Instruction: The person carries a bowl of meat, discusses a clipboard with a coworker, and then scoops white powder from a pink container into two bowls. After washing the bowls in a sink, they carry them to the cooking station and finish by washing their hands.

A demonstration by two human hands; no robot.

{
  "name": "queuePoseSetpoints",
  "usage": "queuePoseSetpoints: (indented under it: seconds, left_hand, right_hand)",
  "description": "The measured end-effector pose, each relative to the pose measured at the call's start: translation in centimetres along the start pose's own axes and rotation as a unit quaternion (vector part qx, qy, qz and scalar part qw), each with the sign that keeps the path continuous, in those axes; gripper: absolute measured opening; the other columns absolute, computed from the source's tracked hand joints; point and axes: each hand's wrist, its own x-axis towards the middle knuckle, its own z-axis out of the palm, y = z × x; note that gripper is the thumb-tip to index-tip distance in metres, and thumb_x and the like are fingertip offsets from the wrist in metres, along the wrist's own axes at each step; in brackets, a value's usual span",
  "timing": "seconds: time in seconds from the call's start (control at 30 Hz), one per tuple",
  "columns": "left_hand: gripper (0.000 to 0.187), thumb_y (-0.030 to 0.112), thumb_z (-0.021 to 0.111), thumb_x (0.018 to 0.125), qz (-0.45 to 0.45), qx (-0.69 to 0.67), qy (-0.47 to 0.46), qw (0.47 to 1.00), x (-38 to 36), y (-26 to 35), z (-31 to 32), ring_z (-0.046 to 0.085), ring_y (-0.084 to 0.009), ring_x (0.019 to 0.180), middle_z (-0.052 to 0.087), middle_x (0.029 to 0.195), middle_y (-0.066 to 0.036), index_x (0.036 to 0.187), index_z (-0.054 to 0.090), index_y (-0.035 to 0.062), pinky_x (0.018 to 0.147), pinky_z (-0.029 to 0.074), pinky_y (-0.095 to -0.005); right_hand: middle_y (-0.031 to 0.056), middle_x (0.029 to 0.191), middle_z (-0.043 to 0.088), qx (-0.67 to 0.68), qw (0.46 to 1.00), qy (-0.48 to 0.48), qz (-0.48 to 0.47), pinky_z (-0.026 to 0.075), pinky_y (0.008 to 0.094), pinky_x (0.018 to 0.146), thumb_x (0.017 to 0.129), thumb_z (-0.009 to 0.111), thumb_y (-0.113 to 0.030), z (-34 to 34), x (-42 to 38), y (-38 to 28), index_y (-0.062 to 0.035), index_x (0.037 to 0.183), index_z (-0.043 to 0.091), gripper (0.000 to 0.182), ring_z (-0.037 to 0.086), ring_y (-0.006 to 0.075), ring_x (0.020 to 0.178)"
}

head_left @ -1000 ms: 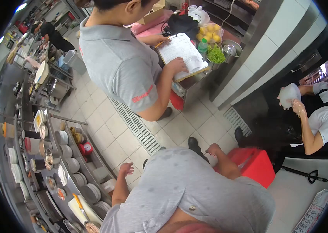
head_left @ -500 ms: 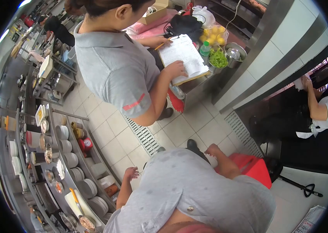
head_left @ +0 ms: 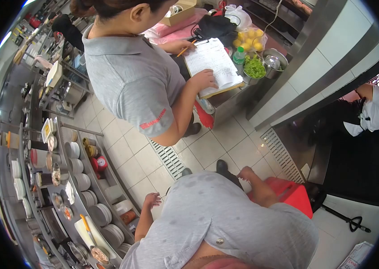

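Left fingers [head_left: 155, 197]: mine, hanging released, slightly spread. Right fingers [head_left: 244, 173]: mine, hanging released, loosely bent. Red bin [head_left: 302, 197]: bright, smooth, boxy; sitting near my right hand, my forearm partly covering its left side. White tub [head_left: 123, 206]: small, pale; resting by the right edge of the rack [head_left: 91, 132], nearest my left hand. Plates [head_left: 99, 214]: round, pale, lying stacked beside it.

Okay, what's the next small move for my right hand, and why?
Perhaps draw the right hand slightly inward. It looks empty and hangs out to the side, its forearm overlapping the red container in this view, while a co-worker stands just ahead.
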Motion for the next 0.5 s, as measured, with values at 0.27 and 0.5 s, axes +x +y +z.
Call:
queuePoseSetpoints:
  seconds: [0.27,0.5]
  left_hand:
    - [0.037,0.034,0.057,0.093,-0.007,0.006,0.0,1.0,-0.7,-0.3,0.3,0.066,-0.0263,0.082,0.063,0.104,-0.013,0.118,0.057,0.0064,0.072,0.053,-0.0432]
    - [0.039,0.035,0.058,0.092,-0.003,-0.003,0.006,1.0,-0.4,-0.6,0.2,0.066,-0.0278,0.085,0.062,0.107,-0.014,0.118,0.057,0.0055,0.072,0.054,-0.0436]
  right_hand:
    - [0.0075,0.079,0.069,-0.029,0.999,-0.028,0.004,0.055,0.0352,0.052,0.075,0.08,-0.033,0.5,0.7,-0.1,0.0011,0.081,0.069,0.036,0.064,0.0169,0.062]
    - [0.0087,0.079,0.069,-0.037,0.999,-0.03,0.001,0.055,0.0357,0.052,0.074,0.08,-0.03,0.0,1.6,-0.6,0.0018,0.081,0.069,0.034,0.064,0.0182,0.061]
